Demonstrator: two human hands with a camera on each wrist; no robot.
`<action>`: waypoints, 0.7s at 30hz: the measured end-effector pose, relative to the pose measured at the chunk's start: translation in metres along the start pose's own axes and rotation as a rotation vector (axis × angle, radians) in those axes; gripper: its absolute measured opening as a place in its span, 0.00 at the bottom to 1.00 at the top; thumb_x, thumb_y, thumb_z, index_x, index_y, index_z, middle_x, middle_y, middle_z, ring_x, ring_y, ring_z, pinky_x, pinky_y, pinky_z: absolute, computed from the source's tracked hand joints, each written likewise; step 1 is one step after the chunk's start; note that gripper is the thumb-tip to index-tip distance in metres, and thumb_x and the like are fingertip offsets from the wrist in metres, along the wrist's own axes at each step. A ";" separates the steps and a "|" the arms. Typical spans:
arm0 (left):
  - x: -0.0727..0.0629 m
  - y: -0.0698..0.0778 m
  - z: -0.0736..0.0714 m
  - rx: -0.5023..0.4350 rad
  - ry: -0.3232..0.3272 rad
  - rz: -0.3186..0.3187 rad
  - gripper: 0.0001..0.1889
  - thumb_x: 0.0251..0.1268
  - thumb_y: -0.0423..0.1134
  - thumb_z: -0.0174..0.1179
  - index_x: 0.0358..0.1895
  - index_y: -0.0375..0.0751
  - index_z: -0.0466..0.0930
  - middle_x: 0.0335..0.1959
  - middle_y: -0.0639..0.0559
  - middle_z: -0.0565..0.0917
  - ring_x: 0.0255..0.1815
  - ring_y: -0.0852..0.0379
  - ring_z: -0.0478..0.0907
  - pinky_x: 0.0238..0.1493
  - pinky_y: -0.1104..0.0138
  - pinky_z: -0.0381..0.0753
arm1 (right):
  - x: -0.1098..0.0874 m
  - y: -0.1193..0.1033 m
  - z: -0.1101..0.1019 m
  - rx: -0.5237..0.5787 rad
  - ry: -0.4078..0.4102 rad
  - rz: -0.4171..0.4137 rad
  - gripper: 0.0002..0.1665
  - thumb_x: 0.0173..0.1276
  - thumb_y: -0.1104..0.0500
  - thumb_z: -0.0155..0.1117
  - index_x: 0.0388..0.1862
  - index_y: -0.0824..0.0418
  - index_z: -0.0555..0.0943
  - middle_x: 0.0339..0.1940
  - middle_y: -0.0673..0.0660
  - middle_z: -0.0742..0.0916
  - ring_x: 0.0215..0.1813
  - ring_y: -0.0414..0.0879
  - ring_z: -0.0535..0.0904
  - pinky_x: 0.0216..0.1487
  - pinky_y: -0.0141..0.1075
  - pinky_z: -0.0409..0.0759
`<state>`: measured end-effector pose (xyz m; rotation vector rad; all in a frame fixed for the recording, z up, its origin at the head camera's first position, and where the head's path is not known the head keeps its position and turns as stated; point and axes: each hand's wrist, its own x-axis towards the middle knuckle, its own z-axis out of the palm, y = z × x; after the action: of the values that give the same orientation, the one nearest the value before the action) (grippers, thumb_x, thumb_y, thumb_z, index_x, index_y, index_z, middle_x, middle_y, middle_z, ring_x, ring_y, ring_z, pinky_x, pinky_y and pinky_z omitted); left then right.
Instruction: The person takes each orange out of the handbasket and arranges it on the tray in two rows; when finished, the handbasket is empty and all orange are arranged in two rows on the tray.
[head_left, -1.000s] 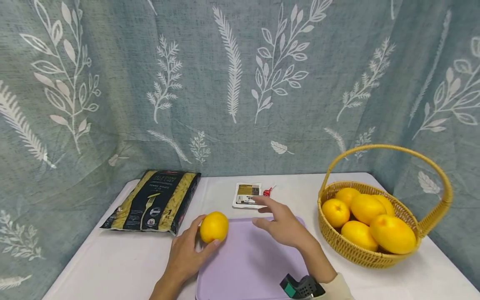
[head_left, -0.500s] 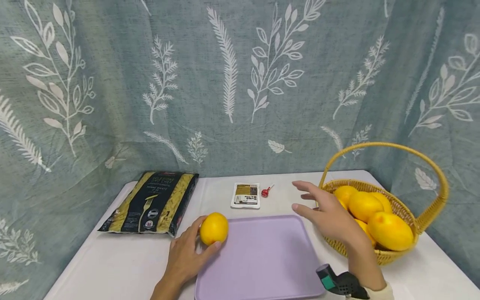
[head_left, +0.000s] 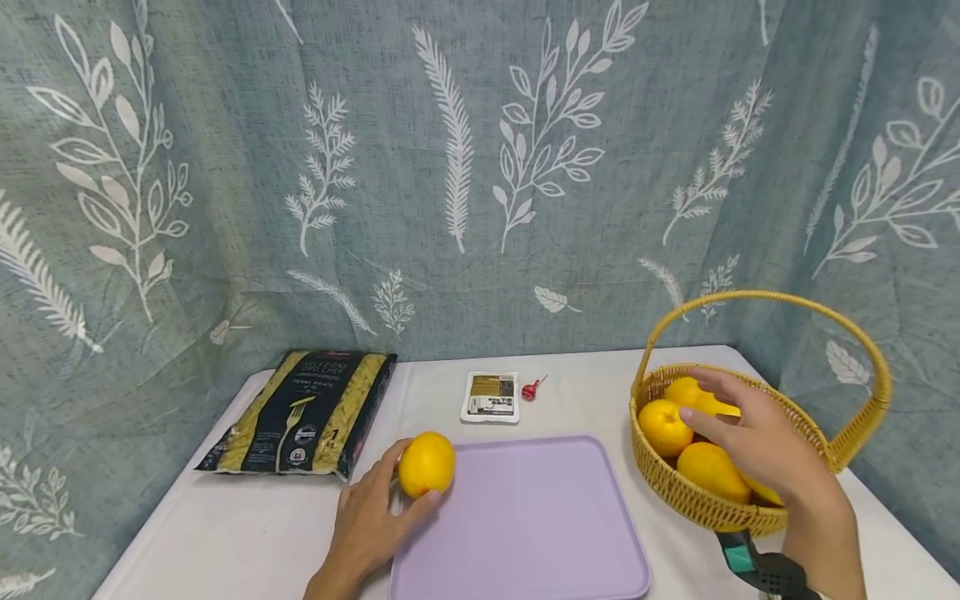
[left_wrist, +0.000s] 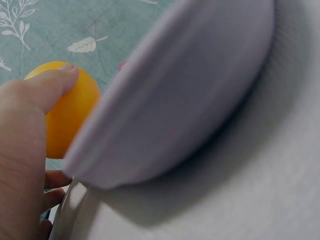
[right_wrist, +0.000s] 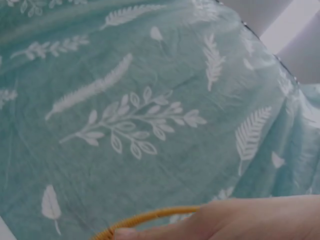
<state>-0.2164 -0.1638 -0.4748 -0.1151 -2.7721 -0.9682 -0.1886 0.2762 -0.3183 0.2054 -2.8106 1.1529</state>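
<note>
My left hand (head_left: 371, 517) grips a yellow lemon (head_left: 427, 462), thumb on its near side and fingers round its left, at the left edge of a lilac tray (head_left: 525, 517). The left wrist view shows the thumb across the lemon (left_wrist: 70, 115), with the tray's rim (left_wrist: 120, 95) overlapping it. At the right, my right hand (head_left: 772, 442) hovers over a wicker basket (head_left: 675, 492) of several lemons, its fingers extended and spread. Its thumb tip is near the left lemon (head_left: 663, 427); other lemons are partly hidden behind the hand. Only the basket handle (right_wrist: 150, 216) shows beside that hand in the right wrist view.
A black and yellow bag of penne (head_left: 300, 412) lies at the back left. Behind the tray are a small flat white packet (head_left: 491, 397) and a red-wrapped lollipop (head_left: 530, 390). The basket's tall handle (head_left: 757, 295) arches above the right hand. A patterned curtain (head_left: 420, 167) stands behind.
My right hand has moved right, from above the tray to over the basket. My left hand stays at the tray's left edge, holding the lemon.
</note>
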 end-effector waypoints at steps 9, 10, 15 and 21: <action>-0.001 0.000 0.000 0.008 0.004 -0.007 0.45 0.57 0.70 0.63 0.77 0.57 0.61 0.71 0.48 0.75 0.70 0.43 0.72 0.64 0.42 0.60 | -0.001 0.037 -0.029 -0.202 -0.055 0.296 0.55 0.74 0.33 0.55 0.81 0.68 0.51 0.74 0.81 0.60 0.69 0.82 0.57 0.59 0.76 0.63; -0.001 0.000 -0.001 0.010 0.004 -0.007 0.45 0.58 0.70 0.63 0.77 0.57 0.61 0.71 0.48 0.75 0.69 0.42 0.73 0.63 0.42 0.60 | -0.001 0.040 -0.030 -0.205 -0.067 0.303 0.56 0.73 0.33 0.56 0.81 0.69 0.51 0.74 0.82 0.60 0.68 0.83 0.57 0.58 0.75 0.64; -0.001 -0.001 -0.002 0.002 0.015 0.001 0.45 0.57 0.69 0.63 0.77 0.56 0.62 0.69 0.46 0.77 0.68 0.42 0.74 0.63 0.43 0.61 | 0.000 0.053 -0.031 -0.191 -0.155 0.371 0.55 0.65 0.48 0.71 0.80 0.70 0.52 0.73 0.84 0.58 0.67 0.82 0.59 0.58 0.75 0.64; 0.000 0.000 -0.001 -0.007 0.021 0.001 0.45 0.57 0.69 0.64 0.76 0.57 0.62 0.67 0.46 0.79 0.67 0.43 0.75 0.62 0.44 0.61 | -0.003 0.061 -0.029 -0.164 -0.184 0.423 0.52 0.55 0.61 0.71 0.76 0.70 0.57 0.71 0.83 0.60 0.61 0.76 0.65 0.55 0.71 0.70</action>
<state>-0.2159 -0.1641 -0.4742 -0.1063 -2.7502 -0.9729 -0.1941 0.3403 -0.3405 -0.3281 -3.1941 1.0014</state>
